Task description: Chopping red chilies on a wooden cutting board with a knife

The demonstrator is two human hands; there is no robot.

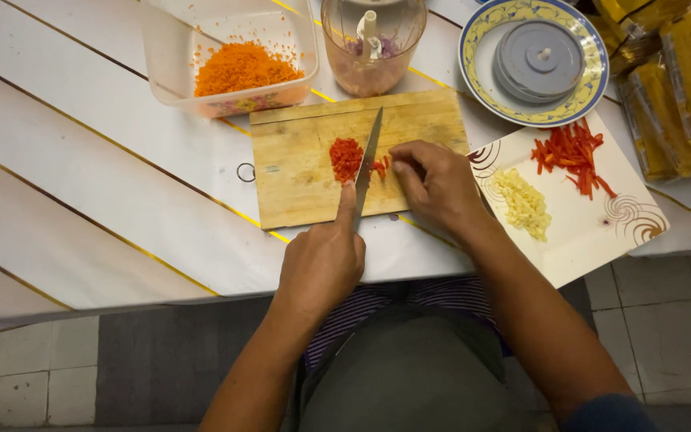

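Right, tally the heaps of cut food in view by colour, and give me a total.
Red: 2, the chopped pile on the cutting board and the strips on the square plate
Orange: 1, the grated heap in the clear tub
Pale yellow: 1, the diced pile on the square plate
Total: 4

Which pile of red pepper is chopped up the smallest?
The finely diced red pepper pile on the wooden cutting board, left of the knife blade. The red pepper strips on the white square plate are long slivers.
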